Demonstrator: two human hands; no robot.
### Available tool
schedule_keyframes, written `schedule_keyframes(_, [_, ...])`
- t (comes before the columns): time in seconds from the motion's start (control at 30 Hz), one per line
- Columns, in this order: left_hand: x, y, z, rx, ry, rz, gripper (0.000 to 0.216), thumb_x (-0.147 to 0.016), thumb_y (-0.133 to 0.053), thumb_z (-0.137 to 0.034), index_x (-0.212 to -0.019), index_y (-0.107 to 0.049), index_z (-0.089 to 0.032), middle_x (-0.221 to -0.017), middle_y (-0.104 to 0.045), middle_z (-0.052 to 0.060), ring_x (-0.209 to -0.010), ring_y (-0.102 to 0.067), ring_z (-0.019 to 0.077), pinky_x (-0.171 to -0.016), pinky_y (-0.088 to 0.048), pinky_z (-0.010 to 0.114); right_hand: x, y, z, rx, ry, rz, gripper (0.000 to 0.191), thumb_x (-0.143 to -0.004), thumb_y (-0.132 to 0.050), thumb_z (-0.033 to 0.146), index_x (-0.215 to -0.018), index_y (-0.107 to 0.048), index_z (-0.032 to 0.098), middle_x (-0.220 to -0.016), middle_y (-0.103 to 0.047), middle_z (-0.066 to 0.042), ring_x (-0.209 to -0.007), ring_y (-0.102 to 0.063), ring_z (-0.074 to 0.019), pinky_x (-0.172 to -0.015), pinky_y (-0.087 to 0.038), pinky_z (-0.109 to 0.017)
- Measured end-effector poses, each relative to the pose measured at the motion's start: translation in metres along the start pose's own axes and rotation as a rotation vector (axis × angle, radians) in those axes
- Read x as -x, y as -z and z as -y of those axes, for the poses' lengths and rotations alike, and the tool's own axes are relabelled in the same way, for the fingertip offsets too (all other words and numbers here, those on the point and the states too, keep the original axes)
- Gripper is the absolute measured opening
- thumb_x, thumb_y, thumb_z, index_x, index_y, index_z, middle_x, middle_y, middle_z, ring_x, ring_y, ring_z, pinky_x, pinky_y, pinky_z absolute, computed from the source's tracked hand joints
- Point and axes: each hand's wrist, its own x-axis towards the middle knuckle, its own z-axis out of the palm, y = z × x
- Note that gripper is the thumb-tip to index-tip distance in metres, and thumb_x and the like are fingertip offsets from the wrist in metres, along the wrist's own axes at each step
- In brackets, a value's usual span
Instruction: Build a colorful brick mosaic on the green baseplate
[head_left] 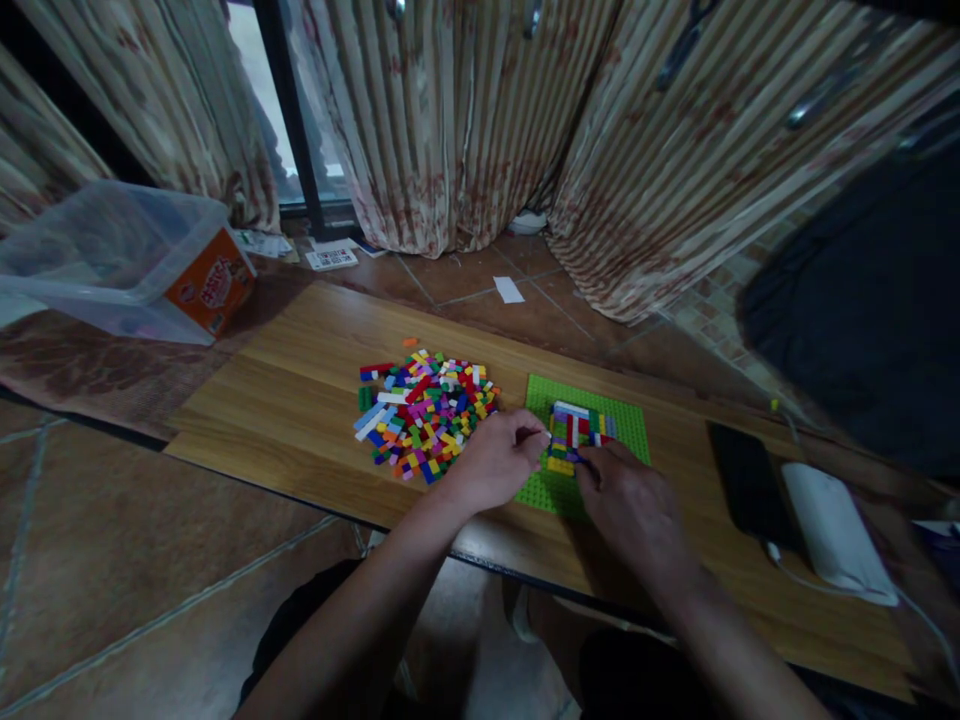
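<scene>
A green baseplate (626, 425) lies on a wooden board (300, 390), with a small block of coloured bricks (576, 425) built on it. My left hand (499, 458) rests at the plate's left edge, fingers pinched together at the built bricks. My right hand (630, 500) covers the plate's near edge, fingers curled against the bricks' lower side. What either hand pinches is too small to make out. A heap of loose coloured bricks (424, 410) lies just left of my left hand.
A clear plastic tub (112, 260) with an orange label stands at the far left. A black phone (750, 485) and a white power bank (832, 530) with a cable lie on the board's right end. Curtains hang behind.
</scene>
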Motion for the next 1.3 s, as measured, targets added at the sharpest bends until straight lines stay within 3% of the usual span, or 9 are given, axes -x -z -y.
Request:
schedule_keyframes(0.1, [0.0,0.0,-0.001,-0.014,-0.009,-0.005,0.015,-0.087,-0.052,-0.027,-0.078,-0.059,-0.017,-0.065,-0.057,-0.002,-0.058,-0.058,0.011,-0.055,-0.042,0.022,0.003,-0.002,0.007,0.011,-0.058,-0.028,0.021,-0.09,-0.049,0.017,-0.093,-0.07,0.015,-0.086,-0.067,-0.01,-0.067,-0.062,-0.0207,-0.061,-0.044,-0.032])
schedule_keyframes(0.37, [0.002,0.003,-0.004,-0.034,-0.002,-0.021,0.014,-0.086,-0.052,-0.026,-0.079,-0.06,-0.017,-0.065,-0.06,-0.001,-0.059,-0.059,0.0123,-0.056,-0.042,0.023,0.011,-0.011,0.005,-0.049,-0.024,-0.131,0.025,-0.09,-0.047,0.016,-0.104,-0.068,0.011,-0.094,-0.068,-0.014,-0.078,-0.065,-0.0229,-0.07,-0.049,-0.034])
schedule_keyframes(0.8, [0.005,0.007,-0.011,-0.054,-0.031,-0.062,0.014,-0.086,-0.053,-0.024,-0.079,-0.062,-0.017,-0.065,-0.062,-0.001,-0.062,-0.059,0.0137,-0.058,-0.043,0.024,0.006,-0.011,0.012,-0.034,-0.12,-0.124,0.027,-0.086,-0.046,0.015,-0.097,-0.071,0.011,-0.093,-0.069,-0.014,-0.076,-0.065,-0.0238,-0.068,-0.05,-0.035])
schedule_keyframes(1.07, [0.007,0.009,-0.014,-0.097,-0.055,-0.079,0.015,-0.086,-0.053,-0.021,-0.075,-0.063,-0.017,-0.062,-0.06,-0.002,-0.062,-0.056,0.0134,-0.061,-0.041,0.024,0.01,-0.012,0.002,-0.247,-0.13,-0.113,0.029,-0.085,-0.05,0.02,-0.105,-0.069,0.014,-0.099,-0.069,-0.013,-0.082,-0.066,-0.0239,-0.074,-0.051,-0.037])
schedule_keyframes(1.3, [0.007,0.009,-0.014,-0.112,-0.058,-0.081,0.014,-0.086,-0.053,-0.019,-0.077,-0.063,-0.016,-0.063,-0.061,-0.001,-0.063,-0.057,0.0135,-0.061,-0.041,0.024,0.015,-0.007,-0.008,-0.435,-0.302,-0.165,0.036,-0.085,-0.053,0.036,-0.105,-0.071,0.012,-0.09,-0.07,-0.011,-0.069,-0.063,-0.0199,-0.068,-0.048,-0.034])
